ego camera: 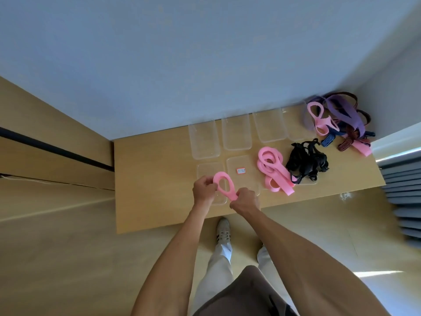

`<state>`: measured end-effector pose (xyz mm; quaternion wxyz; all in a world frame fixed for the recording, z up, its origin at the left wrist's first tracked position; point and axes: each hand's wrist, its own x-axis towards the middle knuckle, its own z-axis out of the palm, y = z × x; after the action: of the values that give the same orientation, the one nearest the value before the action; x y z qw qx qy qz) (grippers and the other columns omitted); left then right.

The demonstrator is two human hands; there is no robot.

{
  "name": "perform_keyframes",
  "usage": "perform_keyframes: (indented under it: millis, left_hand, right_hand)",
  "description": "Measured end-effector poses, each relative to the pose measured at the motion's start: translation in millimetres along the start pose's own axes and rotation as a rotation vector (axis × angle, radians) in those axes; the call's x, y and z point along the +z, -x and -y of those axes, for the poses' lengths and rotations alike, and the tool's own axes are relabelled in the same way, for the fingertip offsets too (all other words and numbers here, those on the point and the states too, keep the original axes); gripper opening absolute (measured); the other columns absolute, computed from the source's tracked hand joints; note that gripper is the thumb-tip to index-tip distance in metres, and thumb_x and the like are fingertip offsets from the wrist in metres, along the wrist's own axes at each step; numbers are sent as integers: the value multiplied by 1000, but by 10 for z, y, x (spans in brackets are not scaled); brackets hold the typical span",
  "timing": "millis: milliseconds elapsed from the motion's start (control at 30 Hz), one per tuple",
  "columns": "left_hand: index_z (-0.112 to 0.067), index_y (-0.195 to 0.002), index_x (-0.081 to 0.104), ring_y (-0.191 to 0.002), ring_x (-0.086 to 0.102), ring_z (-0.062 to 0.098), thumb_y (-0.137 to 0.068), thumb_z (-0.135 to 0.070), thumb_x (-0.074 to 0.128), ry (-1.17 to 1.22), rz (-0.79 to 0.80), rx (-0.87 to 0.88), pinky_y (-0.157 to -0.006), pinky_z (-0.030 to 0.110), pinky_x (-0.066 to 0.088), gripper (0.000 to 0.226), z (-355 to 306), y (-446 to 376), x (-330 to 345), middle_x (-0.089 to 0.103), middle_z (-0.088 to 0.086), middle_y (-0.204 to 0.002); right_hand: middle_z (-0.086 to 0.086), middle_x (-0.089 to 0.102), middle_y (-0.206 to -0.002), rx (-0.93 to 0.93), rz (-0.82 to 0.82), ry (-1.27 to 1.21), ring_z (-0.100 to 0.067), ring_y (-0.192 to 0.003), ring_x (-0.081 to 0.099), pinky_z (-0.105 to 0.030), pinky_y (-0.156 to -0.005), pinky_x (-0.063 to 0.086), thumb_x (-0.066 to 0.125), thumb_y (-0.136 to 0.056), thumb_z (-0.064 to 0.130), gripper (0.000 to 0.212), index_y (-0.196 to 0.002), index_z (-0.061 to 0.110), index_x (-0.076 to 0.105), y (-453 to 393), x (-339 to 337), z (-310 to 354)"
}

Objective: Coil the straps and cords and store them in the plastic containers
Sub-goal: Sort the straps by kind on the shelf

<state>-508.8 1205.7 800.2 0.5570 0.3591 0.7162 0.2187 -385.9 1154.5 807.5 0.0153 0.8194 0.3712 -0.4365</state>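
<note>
Over table [148, 179], both hands are pinching pink strap [222, 184]: left hand [203, 190] w/ loop, right hand [245, 200] w/ tail. Lid [242, 179] label [241, 171] is showing blurred, unreadable writing.

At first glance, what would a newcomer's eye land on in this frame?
Both hands, the left hand and right hand, grip a pink strap loop over the near edge of the wooden table. To the right lie more pink straps and a black cord tangle, with a purple and striped pile in the far corner. Clear plastic containers line the wall side.
</note>
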Motion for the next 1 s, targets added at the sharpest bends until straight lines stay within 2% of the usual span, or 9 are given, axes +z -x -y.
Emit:
perform_keyframes:
  millis: [167, 267, 433, 567, 667, 733, 767, 867, 1000]
  left_hand:
    - [-3, -100, 76, -92, 66, 27, -81, 6, 63, -116, 94, 127, -80, 36, 53, 25, -132, -115, 235, 73, 12, -96]
    - [-4, -100, 77, -84, 63, 21, -80, 7, 62, -161, 140, 201, -75, 34, 50, 28, -266, -220, 454, 74, 13, -94]
    - [-8, -98, 77, -82, 61, 13, -81, 4, 61, -225, 96, 249, -71, 22, 45, 27, -392, -529, 728, 74, 4, -92]
    - [-8, -98, 76, -84, 62, 18, -85, -1, 61, -339, 29, 264, -70, 23, 41, 22, -263, -744, 815, 74, 5, -92]
    - [-5, -92, 75, -82, 65, 26, -89, -6, 60, -428, 30, 320, -69, 32, 44, 15, -193, -746, 856, 74, 9, -86]
    - [-5, -87, 72, -82, 63, 34, -91, -10, 58, -489, -41, 324, -65, 33, 40, 15, -221, -684, 871, 72, 12, -84]
    - [-7, -93, 73, -85, 64, 34, -91, -10, 57, -510, -84, 302, -66, 33, 42, 17, -269, -639, 872, 72, 11, -89]
    - [-12, -103, 73, -94, 65, 31, -89, -9, 55, -529, -125, 259, -72, 32, 47, 23, -507, -466, 902, 73, 8, -102]
    - [-8, -94, 72, -89, 66, 30, -89, -5, 51, -550, 18, 372, -73, 37, 52, 22, -979, -235, 1156, 73, 10, -96]
  right_hand:
    - [-11, 68, -104, 59, -91, -51, -30, -96, 66, -35, -77, 55, 69, -80, 13, 36, -115, 9, 63, -83, -5, -128]
    - [-11, 68, -102, 88, -163, -76, -30, -93, 66, -33, -71, 51, 69, -80, 11, 34, -113, 8, 63, -234, -96, -190]
    - [-11, 66, -99, 88, -219, -79, -25, -81, 61, -30, -62, 44, 70, -79, 10, 33, -110, 6, 61, -631, -160, -119]
    - [-8, 66, -96, 61, -210, 21, -26, -83, 64, -30, -62, 45, 70, -80, 16, 27, -105, 9, 62, -813, -66, -117]
    - [-6, 62, -100, 17, -222, 83, -24, -80, 59, -32, -62, 44, 71, -80, 25, 28, -103, 12, 60, -793, -60, -192]
    - [-6, 61, -102, -19, -272, 90, -23, -80, 53, -32, -63, 40, 68, -84, 30, 26, -102, 13, 59, -740, -149, -244]
    - [-7, 62, -104, -36, -299, 76, -25, -83, 55, -32, -64, 41, 65, -87, 31, 26, -105, 12, 60, -713, -230, -257]
    - [-10, 67, -106, -51, -393, -21, -31, -93, 65, -34, -71, 49, 60, -90, 20, 28, -115, 9, 62, -627, -622, -258]
    - [-9, 65, -102, 42, -502, -145, -29, -81, 58, -32, -65, 40, 54, -86, 9, 21, -104, 11, 63, -551, -1346, -334]
